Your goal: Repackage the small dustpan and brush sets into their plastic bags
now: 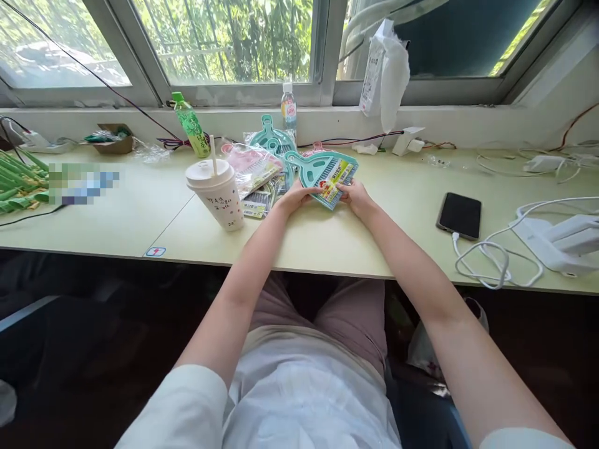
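Note:
Both of my hands hold one teal plastic piece (pixel 315 168), fan-shaped with a round handle and a yellow and blue label, above the pale table. My left hand (pixel 297 196) grips its lower left edge, and my right hand (pixel 354 194) pinches its lower right side. Just behind and to the left lies a pile of similar items: a teal one (pixel 268 137) at the back and a pink one (pixel 253 163) in clear wrapping. A lidded paper cup (pixel 218 196) with a straw stands left of my left hand.
A green-capped bottle (pixel 191 125) and a clear bottle (pixel 289 109) stand near the window sill. On the right are a black phone (pixel 460 216) with a white cable and a white stand (pixel 556 243). Green leafy items (pixel 21 181) lie far left.

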`<action>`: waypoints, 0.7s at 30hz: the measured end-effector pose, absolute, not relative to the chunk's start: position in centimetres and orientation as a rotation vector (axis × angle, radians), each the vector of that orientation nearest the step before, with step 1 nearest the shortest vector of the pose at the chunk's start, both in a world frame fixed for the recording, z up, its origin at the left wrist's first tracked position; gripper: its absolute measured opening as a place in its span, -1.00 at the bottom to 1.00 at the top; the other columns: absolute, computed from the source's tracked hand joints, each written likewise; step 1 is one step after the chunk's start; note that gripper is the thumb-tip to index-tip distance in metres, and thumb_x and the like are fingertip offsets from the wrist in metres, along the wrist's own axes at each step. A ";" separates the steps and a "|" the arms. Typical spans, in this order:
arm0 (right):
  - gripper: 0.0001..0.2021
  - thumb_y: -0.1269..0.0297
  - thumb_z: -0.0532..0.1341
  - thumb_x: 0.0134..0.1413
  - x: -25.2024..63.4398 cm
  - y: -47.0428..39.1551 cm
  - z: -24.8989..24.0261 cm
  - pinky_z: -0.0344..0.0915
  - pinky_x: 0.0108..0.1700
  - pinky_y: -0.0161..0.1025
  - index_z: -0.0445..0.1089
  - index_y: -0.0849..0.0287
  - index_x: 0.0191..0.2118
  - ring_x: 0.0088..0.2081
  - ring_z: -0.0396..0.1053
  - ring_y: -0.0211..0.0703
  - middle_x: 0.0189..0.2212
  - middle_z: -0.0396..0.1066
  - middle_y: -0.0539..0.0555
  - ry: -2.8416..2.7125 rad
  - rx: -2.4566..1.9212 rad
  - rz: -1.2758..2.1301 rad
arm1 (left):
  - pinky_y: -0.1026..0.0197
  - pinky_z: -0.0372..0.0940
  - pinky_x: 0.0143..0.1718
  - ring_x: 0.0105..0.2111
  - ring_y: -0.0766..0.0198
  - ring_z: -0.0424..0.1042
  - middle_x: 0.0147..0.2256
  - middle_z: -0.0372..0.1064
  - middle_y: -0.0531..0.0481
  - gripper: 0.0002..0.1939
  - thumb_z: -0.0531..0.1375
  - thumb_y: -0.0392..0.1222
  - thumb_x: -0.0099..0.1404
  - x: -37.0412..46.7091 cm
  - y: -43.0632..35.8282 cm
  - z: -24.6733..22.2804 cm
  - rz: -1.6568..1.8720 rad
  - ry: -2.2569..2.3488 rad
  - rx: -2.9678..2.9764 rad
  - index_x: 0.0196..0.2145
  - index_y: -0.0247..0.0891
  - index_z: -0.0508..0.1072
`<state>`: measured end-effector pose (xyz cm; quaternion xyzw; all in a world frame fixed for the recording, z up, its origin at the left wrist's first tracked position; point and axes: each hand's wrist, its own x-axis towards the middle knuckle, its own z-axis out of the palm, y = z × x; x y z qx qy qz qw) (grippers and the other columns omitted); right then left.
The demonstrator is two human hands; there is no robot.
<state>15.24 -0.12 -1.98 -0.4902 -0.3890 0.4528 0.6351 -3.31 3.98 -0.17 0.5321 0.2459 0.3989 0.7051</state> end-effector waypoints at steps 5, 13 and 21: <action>-0.65 0.33 0.44 -0.11 16.1 -1.0 -0.5 0.53 -0.03 0.08 0.34 0.10 -0.19 -0.19 0.59 -0.01 -0.27 0.58 0.06 -0.869 -1.000 0.983 | 0.02 0.35 0.15 0.13 0.00 0.45 -0.07 0.53 -0.13 -0.49 0.19 0.05 0.39 -3.8 3.1 2.8 1.170 0.817 1.327 0.22 -0.17 0.33; -0.71 0.50 0.31 -0.09 16.0 -1.7 -1.1 0.54 -0.07 0.10 0.33 0.11 -0.22 -0.36 0.56 -0.09 -0.37 0.55 0.01 -0.819 -1.223 0.971 | -0.21 -0.24 0.43 0.48 0.05 -0.39 0.43 -0.10 -0.19 -0.24 0.20 -0.33 0.31 -8.1 3.1 4.4 1.724 1.672 1.777 0.39 -0.15 0.04; -0.74 0.53 0.30 -0.07 15.8 -1.5 -1.2 0.57 -0.21 -0.15 0.34 0.12 -0.23 -0.40 0.51 -0.23 -0.37 0.53 -0.04 -0.733 -1.181 0.906 | -0.12 -0.27 0.46 0.09 0.16 0.44 -0.18 0.57 -0.03 -0.56 0.01 -0.47 0.29 -8.4 4.6 3.3 1.559 1.406 2.130 -0.13 -0.10 0.58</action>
